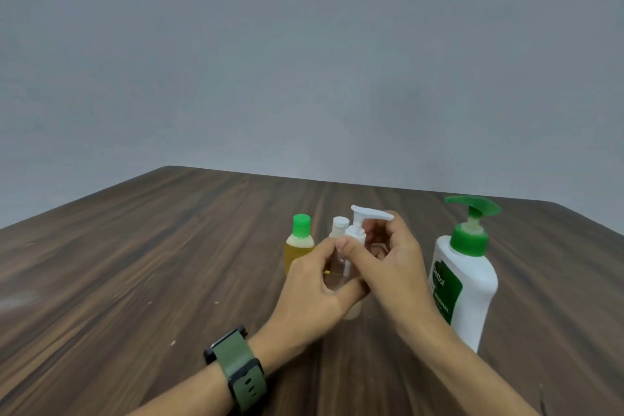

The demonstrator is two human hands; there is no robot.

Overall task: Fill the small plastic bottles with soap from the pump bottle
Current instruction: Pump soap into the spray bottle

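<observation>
A small clear bottle [339,268] with a white pump top [366,214] stands on the wooden table [169,246]. My left hand [320,284] grips its body. My right hand [391,257] pinches the white collar just under the pump head. Behind it stand a small bottle with a green cap [299,243], filled with yellow liquid, and a small bottle with a white cap [339,226], mostly hidden. To the right stands the large white soap pump bottle [467,280] with a green pump.
A green-strapped watch [236,368] sits on my left wrist. The table's far edge runs just behind the bottles, with a grey wall beyond. Bare wood stretches to the left and in front of the bottles.
</observation>
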